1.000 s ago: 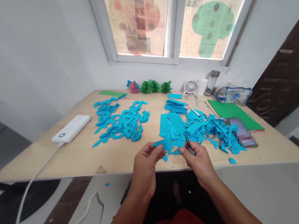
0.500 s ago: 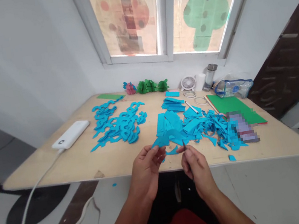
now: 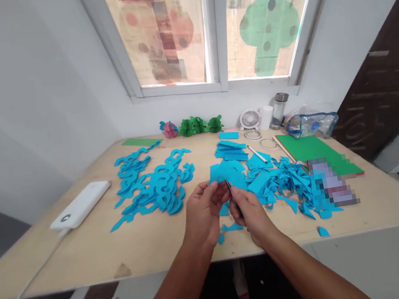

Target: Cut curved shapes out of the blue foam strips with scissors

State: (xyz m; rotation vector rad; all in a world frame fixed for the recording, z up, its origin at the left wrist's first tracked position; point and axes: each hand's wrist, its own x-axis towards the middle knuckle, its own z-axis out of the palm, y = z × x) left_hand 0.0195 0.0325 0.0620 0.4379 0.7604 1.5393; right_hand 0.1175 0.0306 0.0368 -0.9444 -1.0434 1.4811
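Observation:
Between the thumb and fingers of my left hand (image 3: 205, 210) is a curved piece of blue paper (image 3: 217, 173); its outline blends with the blue paper behind. My right hand (image 3: 250, 212) is closed around dark scissors (image 3: 229, 188), whose handles are mostly covered by my fingers. The blades meet the held paper's near edge, close to my left fingertips. Beyond and right of my hands lies a heap of blue paper scraps (image 3: 289, 180). To the left, wavy blue paper cutouts (image 3: 163, 188) overlap in piles. Small blue offcuts (image 3: 231, 227) lie just below my hands.
A white power bank (image 3: 81, 205) with a cable sits at left. Along the back stand folded green paper shapes (image 3: 195, 125), a small fan (image 3: 250, 119) and a bottle (image 3: 279, 110). Green sheets (image 3: 316, 150) and a clear pouch (image 3: 312, 125) are at right, beside a white pen (image 3: 257, 153).
My hands have come closer together, and the scissors have moved left onto the blue paper. The view has shifted, bringing the table nearer.

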